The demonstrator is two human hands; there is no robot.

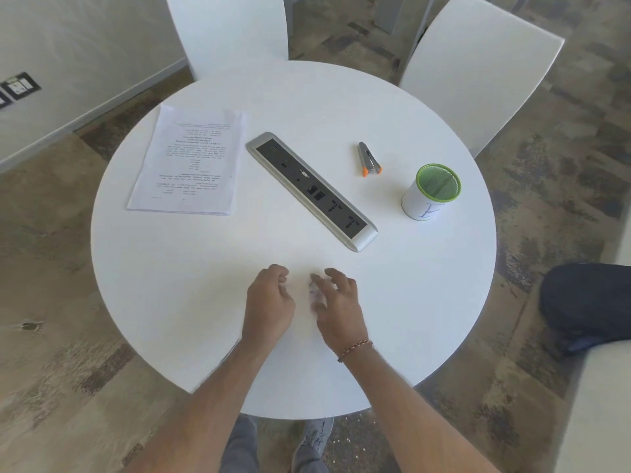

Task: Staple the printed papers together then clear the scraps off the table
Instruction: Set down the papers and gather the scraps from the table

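The stack of printed papers (189,162) lies flat at the left of the round white table (205,285). A grey stapler with orange tips (368,159) rests right of centre. Both hands are over the table's near middle. My left hand (269,305) has its fingers curled, with a bit of white scrap seeming to sit at the fingertips. My right hand (338,305) is spread, its fingers over small white paper scraps (314,292). The scraps are blurred and hard to tell from the tabletop.
A silver and black power strip (312,191) lies diagonally across the table's centre. A green-rimmed mesh cup (431,192) stands at the right. Two white chairs (232,32) stand behind the table, a dark bag (587,305) on a seat at right.
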